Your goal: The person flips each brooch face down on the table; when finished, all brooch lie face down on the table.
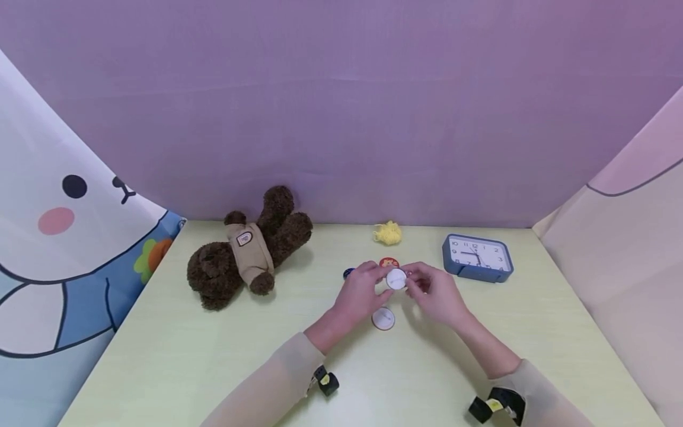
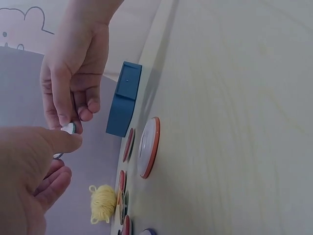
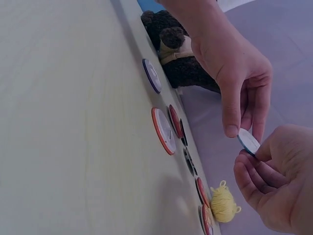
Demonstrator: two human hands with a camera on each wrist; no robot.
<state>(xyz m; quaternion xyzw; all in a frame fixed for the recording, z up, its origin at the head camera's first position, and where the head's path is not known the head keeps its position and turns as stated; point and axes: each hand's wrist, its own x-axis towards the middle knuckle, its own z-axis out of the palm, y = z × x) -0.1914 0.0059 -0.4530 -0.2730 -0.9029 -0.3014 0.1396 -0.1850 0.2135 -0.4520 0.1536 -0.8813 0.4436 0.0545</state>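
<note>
A round pin-back button badge (image 1: 396, 279) is held up above the table, its white back toward the head camera and a teal rim showing in the right wrist view. My left hand (image 1: 361, 292) pinches one edge between thumb and fingers. From the other side, the thumb and fingertips of my right hand (image 1: 439, 295) grip its edge. Below them on the table lies a second badge (image 1: 383, 318), white back up, with a red-orange rim. Just behind the hands is a red badge (image 1: 389, 262), and a dark blue one (image 1: 348, 273) is partly hidden by my left hand.
Several more badges, including a blue-rimmed one (image 3: 152, 76), lie on the table. A brown plush bear (image 1: 251, 255) lies on its side at the left. Yellow yarn (image 1: 388, 233) sits at the back, and a blue clock (image 1: 477, 258) stands to the right.
</note>
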